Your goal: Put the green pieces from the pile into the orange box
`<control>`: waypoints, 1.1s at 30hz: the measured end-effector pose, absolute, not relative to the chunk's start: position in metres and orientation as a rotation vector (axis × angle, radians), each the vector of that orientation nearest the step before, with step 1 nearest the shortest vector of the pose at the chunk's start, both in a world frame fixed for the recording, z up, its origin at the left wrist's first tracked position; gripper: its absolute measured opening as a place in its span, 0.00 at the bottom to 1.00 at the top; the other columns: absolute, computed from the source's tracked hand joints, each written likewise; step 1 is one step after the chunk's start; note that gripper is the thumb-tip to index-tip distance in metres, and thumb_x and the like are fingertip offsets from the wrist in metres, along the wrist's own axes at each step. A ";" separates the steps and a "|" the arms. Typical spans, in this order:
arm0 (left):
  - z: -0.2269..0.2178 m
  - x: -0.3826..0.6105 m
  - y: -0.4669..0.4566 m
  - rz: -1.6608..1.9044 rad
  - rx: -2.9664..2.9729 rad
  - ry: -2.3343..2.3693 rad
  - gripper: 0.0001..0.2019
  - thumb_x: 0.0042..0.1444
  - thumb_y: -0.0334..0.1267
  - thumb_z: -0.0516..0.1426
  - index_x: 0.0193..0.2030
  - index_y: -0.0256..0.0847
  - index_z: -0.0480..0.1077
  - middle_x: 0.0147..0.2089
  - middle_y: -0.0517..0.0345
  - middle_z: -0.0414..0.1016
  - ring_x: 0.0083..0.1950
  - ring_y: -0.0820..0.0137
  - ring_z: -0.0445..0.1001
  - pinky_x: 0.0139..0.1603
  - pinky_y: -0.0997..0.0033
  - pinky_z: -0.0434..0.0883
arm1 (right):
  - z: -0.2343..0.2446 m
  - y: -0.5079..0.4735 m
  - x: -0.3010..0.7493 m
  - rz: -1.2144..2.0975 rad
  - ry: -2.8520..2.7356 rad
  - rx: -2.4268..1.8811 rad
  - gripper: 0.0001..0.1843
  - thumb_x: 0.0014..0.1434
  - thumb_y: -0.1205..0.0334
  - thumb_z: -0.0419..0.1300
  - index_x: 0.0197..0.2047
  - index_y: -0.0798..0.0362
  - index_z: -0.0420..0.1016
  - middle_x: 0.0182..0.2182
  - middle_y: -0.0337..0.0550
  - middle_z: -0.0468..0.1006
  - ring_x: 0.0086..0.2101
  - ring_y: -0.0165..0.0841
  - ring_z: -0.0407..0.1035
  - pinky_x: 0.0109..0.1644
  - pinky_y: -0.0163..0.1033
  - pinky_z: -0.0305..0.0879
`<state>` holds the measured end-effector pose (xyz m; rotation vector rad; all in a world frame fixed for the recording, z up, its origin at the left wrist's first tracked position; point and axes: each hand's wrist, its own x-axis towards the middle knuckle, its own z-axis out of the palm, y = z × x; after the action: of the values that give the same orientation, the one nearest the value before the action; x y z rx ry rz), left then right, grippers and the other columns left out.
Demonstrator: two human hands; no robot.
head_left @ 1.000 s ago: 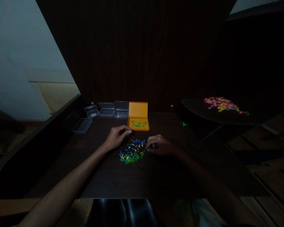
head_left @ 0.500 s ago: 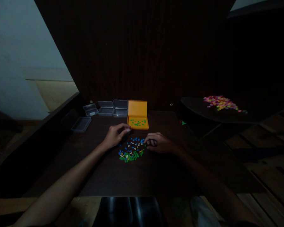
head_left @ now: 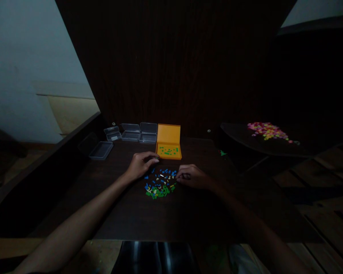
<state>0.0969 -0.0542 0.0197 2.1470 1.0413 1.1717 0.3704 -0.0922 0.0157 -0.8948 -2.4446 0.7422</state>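
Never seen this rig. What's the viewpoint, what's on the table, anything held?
No machine: a person works bare-handed, filmed by one head-worn camera looking forward and down. The table holds multicoloured loose pieces, an open orange box with green pieces inside, and clear cases. A colourful heap lies to the right. The left hand is by the box's near-left corner, the right hand beside the loose pieces; too dark to tell whether either holds anything.
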 end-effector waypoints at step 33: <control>0.039 0.154 0.022 0.341 2.739 1.279 0.25 0.56 0.27 0.57 0.61 0.39 0.62 0.51 0.44 0.74 0.48 0.62 0.77 0.46 0.70 0.72 | 0.017 -0.098 0.370 0.610 -2.399 -0.844 0.05 0.57 0.68 0.61 0.37 0.53 0.77 0.33 0.42 0.77 0.31 0.31 0.70 0.37 0.35 0.66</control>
<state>0.1538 0.0219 0.0386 2.7394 1.2795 0.3406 0.3696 -0.0981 0.0170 -0.8442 -2.3986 0.6098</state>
